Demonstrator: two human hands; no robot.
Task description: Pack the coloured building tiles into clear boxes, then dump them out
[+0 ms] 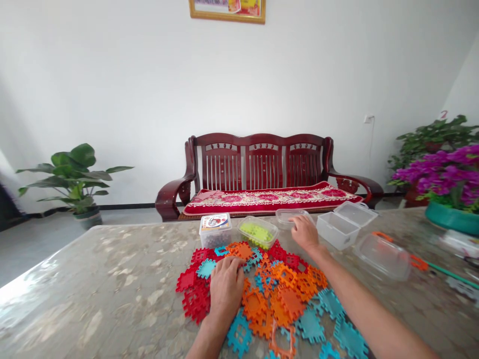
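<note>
My left hand lies on the left part of a pile of interlocking plastic pieces, its fingers loosely bent over an orange piece and a light blue piece. No held piece shows in it. My right hand reaches past the pile to the near side of a clear shallow container. Its fingertips are slightly apart, over or touching the rim; I cannot tell which. Red pieces are mostly at the left, orange pieces in the middle and blue pieces toward the right front.
Behind the pile stand a labelled tub and a container of yellow-green pieces. To the right are an open clear box, a clear lid and a flower pot. A wooden bench is beyond the table.
</note>
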